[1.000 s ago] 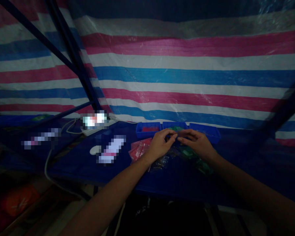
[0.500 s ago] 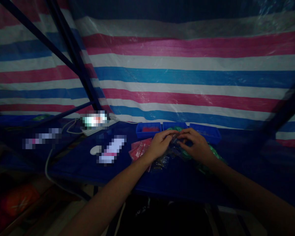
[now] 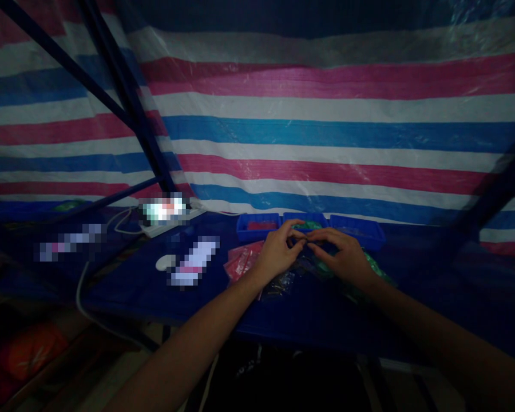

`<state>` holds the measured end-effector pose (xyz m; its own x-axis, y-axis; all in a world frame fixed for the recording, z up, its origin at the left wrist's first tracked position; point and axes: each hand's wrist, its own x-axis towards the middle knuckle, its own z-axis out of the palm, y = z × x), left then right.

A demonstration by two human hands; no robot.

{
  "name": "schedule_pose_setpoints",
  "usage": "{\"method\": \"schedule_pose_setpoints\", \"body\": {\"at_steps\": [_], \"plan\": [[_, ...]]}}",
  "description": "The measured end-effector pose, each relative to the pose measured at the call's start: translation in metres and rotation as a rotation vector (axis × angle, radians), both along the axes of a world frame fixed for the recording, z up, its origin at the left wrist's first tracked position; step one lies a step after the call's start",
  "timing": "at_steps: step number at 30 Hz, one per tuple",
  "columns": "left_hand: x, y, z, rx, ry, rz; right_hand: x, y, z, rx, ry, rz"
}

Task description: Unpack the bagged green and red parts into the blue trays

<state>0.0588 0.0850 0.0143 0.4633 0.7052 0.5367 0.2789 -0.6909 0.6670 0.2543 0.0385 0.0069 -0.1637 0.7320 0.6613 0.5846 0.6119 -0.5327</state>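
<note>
Both hands meet over a dark blue table (image 3: 309, 312), just in front of the middle of three small blue trays. My left hand (image 3: 278, 250) and my right hand (image 3: 343, 254) have their fingertips pinched together around something small and dark, too dim to name. Under and beside the hands lie small plastic bags: red ones (image 3: 242, 260) to the left, a clear one (image 3: 281, 283) below the left wrist, green ones (image 3: 371, 269) under the right hand. The left tray (image 3: 257, 225) holds red pieces, the middle tray (image 3: 306, 220) green ones, and the right tray (image 3: 360, 229) looks dark.
A striped pink, blue and white tarp (image 3: 326, 126) hangs behind the table. Dark poles (image 3: 124, 97) slant down at the left. A white power strip (image 3: 167, 220) with a cable, a white round object (image 3: 163, 262) and blurred items lie on the table's left part.
The hands dipped onto the bags half a second ago and have lifted slightly, fingertips still together. The green bags now show to the right of my right hand.
</note>
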Motion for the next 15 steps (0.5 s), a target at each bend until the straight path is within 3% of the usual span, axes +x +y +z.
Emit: {"method": "schedule_pose_setpoints", "body": {"at_steps": [6,15], "plan": [[-0.0001,-0.0041,0.0039,-0.002,0.042,-0.003,0.0047,-0.0005,0.0004,-0.025,-0.008,-0.057],[-0.0017,-0.0052,0.0064,0.038,0.072,-0.024,0.0022,-0.0020,0.0021,-0.027,0.029,-0.027]]}}
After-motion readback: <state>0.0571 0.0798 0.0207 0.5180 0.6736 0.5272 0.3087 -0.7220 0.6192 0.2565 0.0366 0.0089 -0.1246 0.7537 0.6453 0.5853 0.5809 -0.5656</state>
